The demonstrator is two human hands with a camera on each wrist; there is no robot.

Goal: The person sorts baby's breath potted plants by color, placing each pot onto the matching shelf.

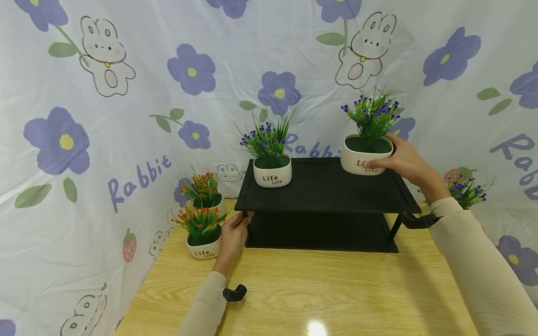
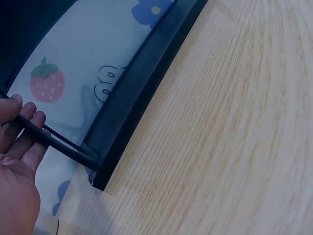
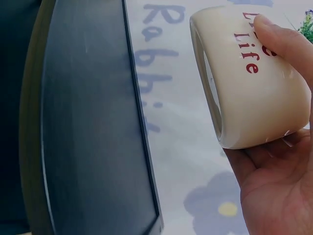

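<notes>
My right hand (image 1: 403, 161) grips a white oval flowerpot (image 1: 357, 161) with purple flowers, thumb on its lettered front and fingers behind. In the right wrist view this pot (image 3: 264, 98) is raised above the top board (image 3: 93, 122), its underside showing. The black two-tier shelf (image 1: 319, 191) stands on the wooden table. At its left end my left hand (image 1: 232, 235) holds the side post (image 2: 54, 142), thumb on one side and fingers on the other. A second purple-flowered pot (image 1: 272, 175) sits upright on the top board's left part.
Two white pots with orange-red flowers, a front one (image 1: 203, 247) and a rear one (image 1: 216, 201), stand left of the shelf on the table (image 1: 294, 289). More purple flowers (image 1: 466, 191) show behind my right forearm. A rabbit-and-flower printed curtain (image 1: 138, 116) hangs close behind.
</notes>
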